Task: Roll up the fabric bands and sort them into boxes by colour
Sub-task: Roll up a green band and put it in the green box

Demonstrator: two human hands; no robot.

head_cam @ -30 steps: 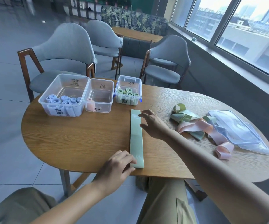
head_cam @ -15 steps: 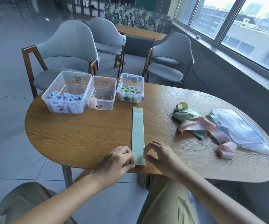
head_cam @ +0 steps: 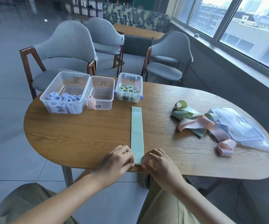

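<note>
Across the middle of the frame sits a rounded wooden desk (head_cam: 82,135) on grey tile, with grey chairs (head_cam: 69,50) behind and windows upper right. Both hands, left hand (head_cam: 114,160) and right hand (head_cam: 159,164), have fingers clamped on the near end of a flat green band (head_cam: 136,131). Three clear boxes (head_cam: 98,92) sit upper left; loose bands (head_cam: 200,125) and lids (head_cam: 242,128) lie right.

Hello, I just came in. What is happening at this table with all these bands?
A person is sorting fabric bands by colour. A green band lies flat on the table; the left hand and right hand pinch its near end, not yet rolled. Three clear boxes hold rolls: blue ones, one pink roll, green rolls. A loose pile of green and pink bands waits on the right.
</note>
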